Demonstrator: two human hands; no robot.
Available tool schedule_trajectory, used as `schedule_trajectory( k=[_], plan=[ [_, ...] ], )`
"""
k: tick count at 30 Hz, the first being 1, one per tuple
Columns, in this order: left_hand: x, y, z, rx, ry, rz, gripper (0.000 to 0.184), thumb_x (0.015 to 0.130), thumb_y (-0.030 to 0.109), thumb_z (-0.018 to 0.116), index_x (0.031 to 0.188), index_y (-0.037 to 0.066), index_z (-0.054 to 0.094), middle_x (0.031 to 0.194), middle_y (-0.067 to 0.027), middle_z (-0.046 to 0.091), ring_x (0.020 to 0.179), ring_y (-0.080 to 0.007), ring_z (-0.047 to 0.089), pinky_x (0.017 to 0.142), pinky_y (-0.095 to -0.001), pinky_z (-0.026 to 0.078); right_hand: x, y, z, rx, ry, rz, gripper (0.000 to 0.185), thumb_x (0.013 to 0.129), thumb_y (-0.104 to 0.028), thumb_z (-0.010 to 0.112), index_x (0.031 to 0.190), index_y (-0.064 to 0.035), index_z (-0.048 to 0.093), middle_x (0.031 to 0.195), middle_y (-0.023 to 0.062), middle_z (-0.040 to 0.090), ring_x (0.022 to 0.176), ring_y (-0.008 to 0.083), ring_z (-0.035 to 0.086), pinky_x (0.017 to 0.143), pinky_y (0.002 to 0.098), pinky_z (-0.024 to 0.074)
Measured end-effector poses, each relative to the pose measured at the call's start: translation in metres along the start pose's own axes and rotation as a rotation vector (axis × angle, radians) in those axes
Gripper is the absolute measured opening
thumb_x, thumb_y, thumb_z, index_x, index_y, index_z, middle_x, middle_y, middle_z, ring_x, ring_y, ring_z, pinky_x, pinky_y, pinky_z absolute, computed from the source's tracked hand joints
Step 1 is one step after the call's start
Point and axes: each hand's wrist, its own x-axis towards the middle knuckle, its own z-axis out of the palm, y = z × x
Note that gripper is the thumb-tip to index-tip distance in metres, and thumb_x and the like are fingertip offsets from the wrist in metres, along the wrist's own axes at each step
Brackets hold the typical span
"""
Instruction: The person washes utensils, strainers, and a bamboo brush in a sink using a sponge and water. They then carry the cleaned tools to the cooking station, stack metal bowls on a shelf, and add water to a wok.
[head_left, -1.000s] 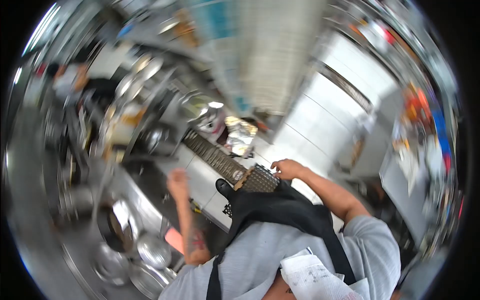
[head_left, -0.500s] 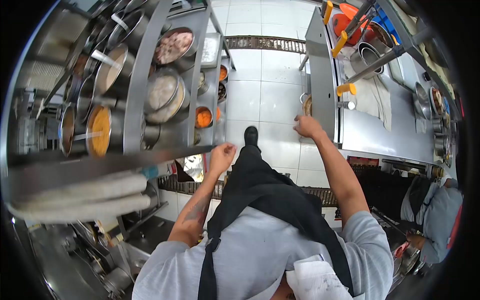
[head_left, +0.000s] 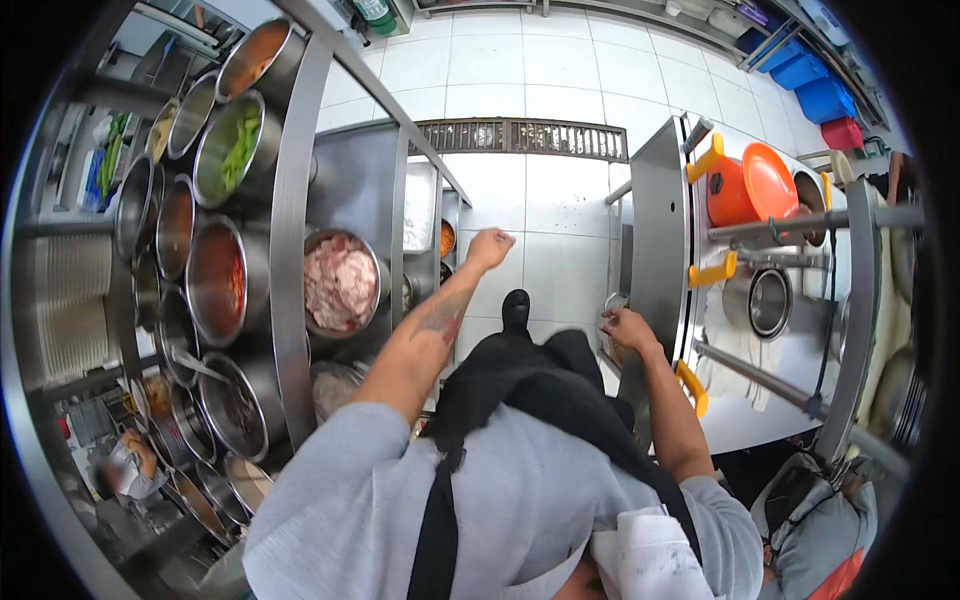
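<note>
My left hand (head_left: 490,247) reaches forward above the white tiled floor with its fingers curled together; nothing shows in it. At the right, my right hand (head_left: 628,328) is low beside the steel counter (head_left: 655,220), its fingers bent inward and nothing visible between them. Just past its fingertips lies the metal rim of a pot (head_left: 617,300) low by the counter; whether they touch I cannot tell. Left of my left forearm, a steel pot of raw meat pieces (head_left: 340,280) stands on a rack shelf.
On the left rack (head_left: 298,220) are several steel pots, one with green vegetables (head_left: 240,150). An orange pot (head_left: 728,192), a steel pot (head_left: 768,303) and yellow-tipped bars (head_left: 712,270) are at the right. Ahead runs a floor drain grate (head_left: 520,138). People are at both lower sides.
My view has moved forward along the aisle and more racks and floor show ahead. My left hand has stretched forward; my right hand is lower in view, its fingers more bent.
</note>
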Motion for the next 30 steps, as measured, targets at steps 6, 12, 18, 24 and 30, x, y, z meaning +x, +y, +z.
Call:
schedule_trajectory(
  k=[6,12,18,24,30],
  plan=[
    [0.188,0.143,-0.067,0.182,0.003,0.15,0.035,0.08,0.041,0.07,0.091,0.008,0.075,0.098,-0.0152,0.073,0.097,-0.0302,0.069,0.088,-0.039,0.053,0.099,-0.021,-0.091,0.348,0.054,0.028,0.042,0.088,-0.026,0.071,0.121,-0.001,0.063,0.092,0.0122,0.071,0.084,0.0175,0.068,0.08,0.0323,0.0519],
    [0.343,0.19,-0.115,0.213,0.143,0.245,0.038,0.082,0.042,0.068,0.084,0.005,0.074,0.086,-0.0192,0.071,0.092,-0.0348,0.067,0.084,-0.0436,0.053,0.263,-0.104,-0.252,0.331,0.072,-0.11,0.049,0.086,-0.033,0.071,0.123,-0.0026,0.062,0.097,0.016,0.072,0.089,0.0285,0.069,0.083,0.0363,0.052],
    [0.382,0.105,-0.219,0.398,0.214,-0.044,0.041,0.086,0.039,0.063,0.088,-0.001,0.074,0.092,-0.0237,0.07,0.092,-0.0392,0.067,0.087,-0.0467,0.052,0.417,-0.277,-0.426,-0.241,0.23,-0.326,0.042,0.086,-0.03,0.069,0.12,-0.0062,0.063,0.104,0.0176,0.071,0.097,0.0325,0.068,0.086,0.0413,0.0527],
    [0.394,0.023,-0.285,0.073,0.345,-0.684,0.046,0.082,0.033,0.064,0.108,-0.005,0.068,0.116,-0.0264,0.065,0.108,-0.0409,0.063,0.094,-0.0473,0.051,0.518,-0.535,-0.498,-0.134,-0.004,-0.828,0.036,0.092,-0.025,0.064,0.123,-0.007,0.061,0.105,0.0184,0.071,0.096,0.0285,0.07,0.085,0.0382,0.0541],
    [0.481,-0.043,-0.307,0.118,0.216,-0.648,0.049,0.083,0.037,0.064,0.109,-0.005,0.068,0.116,-0.0263,0.065,0.107,-0.0416,0.063,0.094,-0.0473,0.05,0.707,-0.586,-0.503,-0.494,0.002,-0.708,0.037,0.09,-0.03,0.063,0.119,-0.0079,0.064,0.105,0.022,0.069,0.098,0.0361,0.067,0.085,0.0412,0.0536]
  ],
)
